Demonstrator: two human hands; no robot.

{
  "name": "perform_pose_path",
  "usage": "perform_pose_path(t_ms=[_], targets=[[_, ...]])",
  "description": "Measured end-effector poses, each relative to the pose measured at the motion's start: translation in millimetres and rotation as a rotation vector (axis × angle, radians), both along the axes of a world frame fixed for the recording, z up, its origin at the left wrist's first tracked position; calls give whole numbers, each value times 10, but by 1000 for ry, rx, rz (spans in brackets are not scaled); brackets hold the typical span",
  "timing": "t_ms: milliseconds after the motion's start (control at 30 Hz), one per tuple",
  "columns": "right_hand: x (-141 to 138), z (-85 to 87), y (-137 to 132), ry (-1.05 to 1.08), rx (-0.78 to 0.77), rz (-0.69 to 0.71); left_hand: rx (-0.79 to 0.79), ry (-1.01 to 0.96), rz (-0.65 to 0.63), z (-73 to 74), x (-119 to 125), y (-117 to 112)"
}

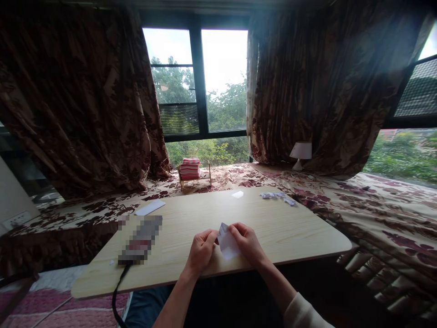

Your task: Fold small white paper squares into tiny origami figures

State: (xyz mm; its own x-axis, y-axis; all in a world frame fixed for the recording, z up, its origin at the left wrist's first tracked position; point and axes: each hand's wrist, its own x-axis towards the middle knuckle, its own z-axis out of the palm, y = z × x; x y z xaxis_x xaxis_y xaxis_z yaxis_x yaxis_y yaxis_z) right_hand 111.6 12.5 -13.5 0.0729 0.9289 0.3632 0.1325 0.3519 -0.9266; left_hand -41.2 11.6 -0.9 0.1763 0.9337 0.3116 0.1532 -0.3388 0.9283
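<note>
A small sheet of white paper (pixel 228 245) is held up over the near edge of the table, between my two hands. Its upper part looks folded, with a pointed tip at the top. My left hand (pixel 202 248) pinches the paper's left edge between thumb and fingers. On the other side, my right hand (pixel 246 241) grips the upper right edge, its thumb lying across the paper. Both hands are closed on the same piece. The fingertips behind the paper are hidden.
Crumpled or folded white paper pieces (pixel 278 197) lie at the back right of the wooden table (pixel 191 214). A white slab (pixel 150 207) rests back left, near a blurred-out device (pixel 139 241) with a black cable. Behind stand a rack of striped towels (pixel 190 168) and a lamp (pixel 301 152).
</note>
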Motion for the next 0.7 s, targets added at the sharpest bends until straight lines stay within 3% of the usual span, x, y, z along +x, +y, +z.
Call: perform_pose_path(t_ms=[700], targets=[[0,-25,27,92,-5,20,-5,-101,38,72,33,-67]])
